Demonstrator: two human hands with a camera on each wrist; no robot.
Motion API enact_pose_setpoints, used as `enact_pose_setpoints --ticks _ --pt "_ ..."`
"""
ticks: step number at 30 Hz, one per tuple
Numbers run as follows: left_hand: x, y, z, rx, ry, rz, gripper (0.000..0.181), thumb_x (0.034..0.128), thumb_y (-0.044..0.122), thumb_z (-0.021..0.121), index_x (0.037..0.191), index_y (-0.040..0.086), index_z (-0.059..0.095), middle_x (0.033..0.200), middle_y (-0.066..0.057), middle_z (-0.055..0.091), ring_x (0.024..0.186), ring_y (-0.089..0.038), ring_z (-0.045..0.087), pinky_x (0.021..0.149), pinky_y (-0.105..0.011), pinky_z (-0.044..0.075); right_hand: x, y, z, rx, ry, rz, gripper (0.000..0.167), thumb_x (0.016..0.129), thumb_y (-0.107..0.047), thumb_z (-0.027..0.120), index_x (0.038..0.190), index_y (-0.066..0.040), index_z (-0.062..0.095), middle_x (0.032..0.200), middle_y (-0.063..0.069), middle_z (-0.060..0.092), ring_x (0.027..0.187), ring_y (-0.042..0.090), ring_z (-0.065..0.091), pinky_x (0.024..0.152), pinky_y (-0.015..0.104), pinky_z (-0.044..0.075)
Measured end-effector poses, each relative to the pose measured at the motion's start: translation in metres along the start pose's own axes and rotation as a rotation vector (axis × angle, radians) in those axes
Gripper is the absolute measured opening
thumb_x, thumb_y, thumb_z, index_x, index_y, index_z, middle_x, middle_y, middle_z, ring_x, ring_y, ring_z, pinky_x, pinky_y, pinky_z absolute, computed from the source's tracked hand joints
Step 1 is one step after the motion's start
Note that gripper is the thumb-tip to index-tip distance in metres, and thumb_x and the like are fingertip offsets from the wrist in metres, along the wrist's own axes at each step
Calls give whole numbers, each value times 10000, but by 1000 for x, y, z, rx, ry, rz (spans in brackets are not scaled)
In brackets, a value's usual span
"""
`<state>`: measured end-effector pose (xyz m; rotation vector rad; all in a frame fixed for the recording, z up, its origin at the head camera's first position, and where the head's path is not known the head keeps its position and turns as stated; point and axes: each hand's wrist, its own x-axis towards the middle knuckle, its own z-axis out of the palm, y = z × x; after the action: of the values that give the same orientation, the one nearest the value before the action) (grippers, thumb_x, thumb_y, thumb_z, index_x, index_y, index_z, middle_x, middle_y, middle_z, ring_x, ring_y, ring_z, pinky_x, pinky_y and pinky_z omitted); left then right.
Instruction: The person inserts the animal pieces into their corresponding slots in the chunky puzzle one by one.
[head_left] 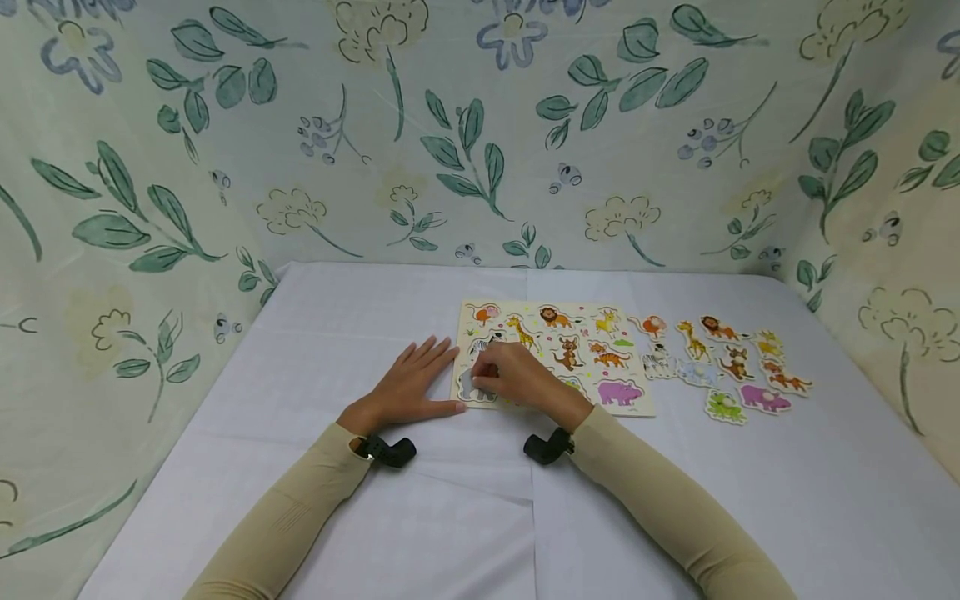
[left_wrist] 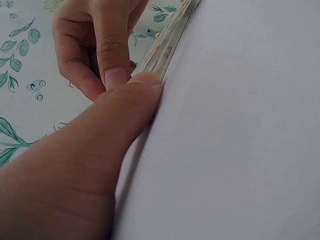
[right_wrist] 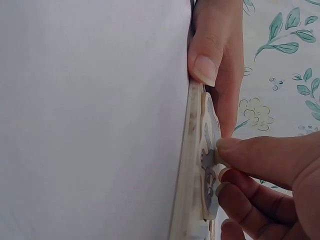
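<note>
A pale board printed with coloured animals lies on the white cloth. My left hand lies palm down at its left side, fingers spread, the thumb tip against the near-left corner. Over the lower left of the board, my right hand pinches a grey animal piece by a small knob between thumb and fingers. In the right wrist view that piece lies along the board's face; whether it sits fully in a recess I cannot tell. The zebra picture shows just above the right hand.
Right of the board lie several loose animal pieces, among them a lion, a giraffe, a zebra, a purple hippo and a green frog. Leaf-and-flower patterned fabric stands behind the table.
</note>
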<state>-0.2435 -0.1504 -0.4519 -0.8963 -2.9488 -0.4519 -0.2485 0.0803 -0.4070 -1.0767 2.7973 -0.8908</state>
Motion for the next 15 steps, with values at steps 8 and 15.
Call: enact_pose_setpoints --ticks 8,15 --pt "-1 1 -1 1 1 6 997 790 805 474 1537 176 273 1598 -32 204 1478 -253 100 1181 -490 66 0 0 1 -4 -8 24 32 873 -155 732 901 -141 732 830 -85 621 737 43 556 665 207 493" --pt "0 1 -1 10 1 1 1002 787 818 452 1539 182 269 1599 -28 200 1478 -252 98 1181 -490 66 1 0 2 -2 -21 34 40 875 -156 729 907 -134 739 829 -83 620 740 47 558 666 208 495"
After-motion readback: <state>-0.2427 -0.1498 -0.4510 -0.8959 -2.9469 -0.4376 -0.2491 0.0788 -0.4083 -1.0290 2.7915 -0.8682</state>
